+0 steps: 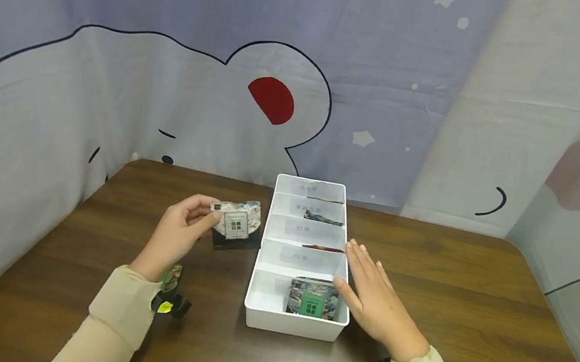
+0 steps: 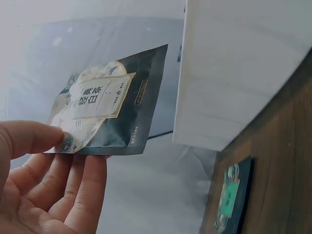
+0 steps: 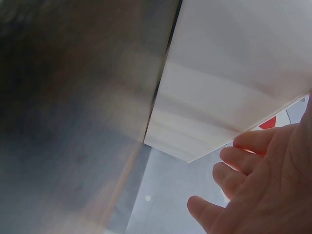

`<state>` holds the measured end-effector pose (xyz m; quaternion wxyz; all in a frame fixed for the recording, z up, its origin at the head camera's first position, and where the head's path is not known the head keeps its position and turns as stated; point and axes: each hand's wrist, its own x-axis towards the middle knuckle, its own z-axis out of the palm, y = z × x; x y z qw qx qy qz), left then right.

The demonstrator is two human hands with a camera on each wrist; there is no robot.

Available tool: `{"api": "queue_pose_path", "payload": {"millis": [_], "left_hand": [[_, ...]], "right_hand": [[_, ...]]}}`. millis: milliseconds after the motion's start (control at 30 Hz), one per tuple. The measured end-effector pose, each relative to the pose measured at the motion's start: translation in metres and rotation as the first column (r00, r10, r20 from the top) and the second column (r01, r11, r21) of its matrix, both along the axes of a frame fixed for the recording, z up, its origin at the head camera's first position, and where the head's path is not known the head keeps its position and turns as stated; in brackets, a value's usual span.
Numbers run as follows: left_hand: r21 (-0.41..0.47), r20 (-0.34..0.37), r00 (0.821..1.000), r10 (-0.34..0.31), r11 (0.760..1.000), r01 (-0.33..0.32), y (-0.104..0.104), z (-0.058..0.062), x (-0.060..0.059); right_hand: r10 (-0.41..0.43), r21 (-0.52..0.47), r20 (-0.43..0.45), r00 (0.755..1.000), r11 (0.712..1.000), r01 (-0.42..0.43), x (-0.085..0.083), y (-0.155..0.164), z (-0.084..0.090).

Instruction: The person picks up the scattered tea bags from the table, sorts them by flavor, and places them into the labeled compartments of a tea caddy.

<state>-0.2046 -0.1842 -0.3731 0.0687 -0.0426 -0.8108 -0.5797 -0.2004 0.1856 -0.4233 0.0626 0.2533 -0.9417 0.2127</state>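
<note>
Between thumb and fingers, my left hand [image 1: 185,221] pinches a tea sachet [image 1: 236,223] with a pale label and dark lower edge. It is held up just left of the long white divided box [image 1: 296,325]. The left wrist view shows the thumb over one edge of the sachet [image 2: 105,105]. My right hand [image 1: 377,294] lies along the box's right rim, fingers extended, holding nothing. In the front compartment stands a green-labelled tea sachet [image 1: 313,300]. Thin tops of other sachets, such as a dark one [image 1: 324,218], show in the compartments behind.
Another green-labelled sachet [image 2: 228,197] lies on the wooden table [image 1: 441,260]; in the head view my left wrist partly covers it. Compartment dividers carry printed labels [image 1: 304,229]. A patterned curtain [image 1: 381,94] hangs behind the table.
</note>
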Motion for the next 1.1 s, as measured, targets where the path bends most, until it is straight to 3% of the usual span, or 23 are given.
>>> {"api": "queue_pose_path", "payload": {"millis": [267,600,1100], "left_hand": [[0.075,-0.045,0.999,-0.028,0.997,0.031,0.016,0.003,0.002],[0.083,-0.087,0.993,-0.074,0.993,0.082,0.044,0.003,0.002],[-0.013,-0.081,0.976,-0.203,0.979,0.203,0.082,0.004,-0.005]], "right_hand": [[-0.003,-0.002,-0.002,1.0,1.0,0.003,0.001,0.001,0.001],[-0.002,-0.008,0.008,1.0,1.0,0.002,0.002,0.0,-0.001],[-0.005,-0.009,0.006,1.0,1.0,0.005,0.002,0.0,0.002]]}}
